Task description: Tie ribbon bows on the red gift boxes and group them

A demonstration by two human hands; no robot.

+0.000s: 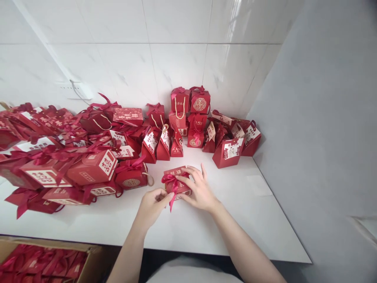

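A small red gift box (176,175) with gold print lies on the white table (241,220) in front of me. A dark red ribbon bow (171,181) is tied across its near end. My left hand (153,204) pinches the ribbon's loose tail at the box's left corner, fingers closed. My right hand (198,188) rests on the box's right side, thumb and forefinger at the bow, the other fingers spread over the top.
Many red gift boxes and bags with ribbons are heaped at the left (59,157) and stacked along the tiled wall (191,118). A cardboard carton (44,259) holding more red boxes sits below the table's near left edge. A grey wall closes the right.
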